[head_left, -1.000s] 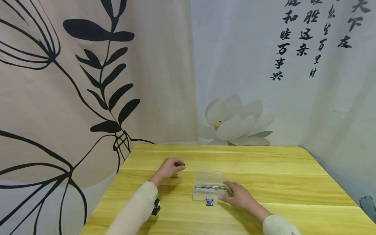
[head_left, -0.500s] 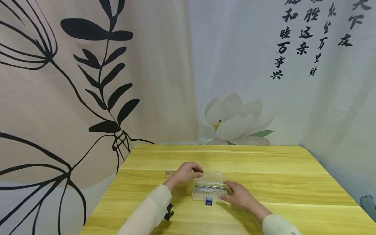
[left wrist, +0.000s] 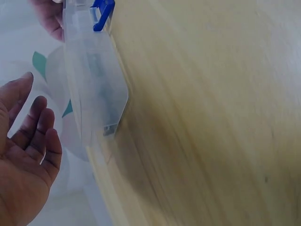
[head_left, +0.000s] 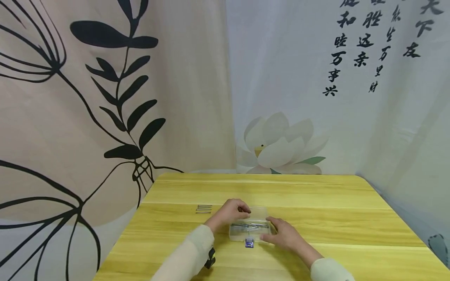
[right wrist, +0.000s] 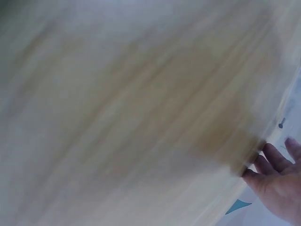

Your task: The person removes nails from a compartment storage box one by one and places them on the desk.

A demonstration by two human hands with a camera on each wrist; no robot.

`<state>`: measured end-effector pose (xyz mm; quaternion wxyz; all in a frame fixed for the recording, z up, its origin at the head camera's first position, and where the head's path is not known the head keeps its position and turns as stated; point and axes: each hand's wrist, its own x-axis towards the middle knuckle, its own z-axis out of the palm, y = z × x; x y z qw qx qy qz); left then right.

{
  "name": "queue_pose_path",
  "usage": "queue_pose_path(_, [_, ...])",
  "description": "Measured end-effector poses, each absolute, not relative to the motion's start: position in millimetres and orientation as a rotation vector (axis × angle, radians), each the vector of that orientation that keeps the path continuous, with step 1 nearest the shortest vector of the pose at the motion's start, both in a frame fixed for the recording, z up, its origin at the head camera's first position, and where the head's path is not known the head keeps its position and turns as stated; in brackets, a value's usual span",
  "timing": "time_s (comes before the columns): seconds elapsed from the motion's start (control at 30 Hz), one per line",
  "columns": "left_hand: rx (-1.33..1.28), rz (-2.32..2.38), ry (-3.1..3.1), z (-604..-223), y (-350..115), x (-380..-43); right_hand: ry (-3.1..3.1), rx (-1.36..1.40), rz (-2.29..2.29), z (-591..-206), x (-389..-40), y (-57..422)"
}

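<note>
Box of clear plastic (head_left: 237,235) with blue latch (head_left: 249,243), lid (head_left: 259,212) open, sits on yellow wood-grain counter (head_left: 334,210); thin silver metal rods (head_left: 250,225) inside. Right hand (head_left: 286,234) grips its right end. Left hand (head_left: 232,210), relaxed, empty, near lid. Similar rods (head_left: 204,208) lie farther left.

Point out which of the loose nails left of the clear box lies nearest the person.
The front nail, lowest of the group in the head view; the other nails lie behind it, farther across the table.

Plastic box (left wrist: 87,70) cut off by left wrist view's top edge — contents (left wrist: 109,129) blurred
</note>
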<state>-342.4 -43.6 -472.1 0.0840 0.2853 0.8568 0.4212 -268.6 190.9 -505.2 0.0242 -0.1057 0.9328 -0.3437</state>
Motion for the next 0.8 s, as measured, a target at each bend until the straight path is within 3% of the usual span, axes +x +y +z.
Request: queue_pose_path(0.8, [0.802,1.16,2.656,-488.7,-33.3,-339.4,2.849,-0.279,-1.09,-503.7,-264.8,189.7])
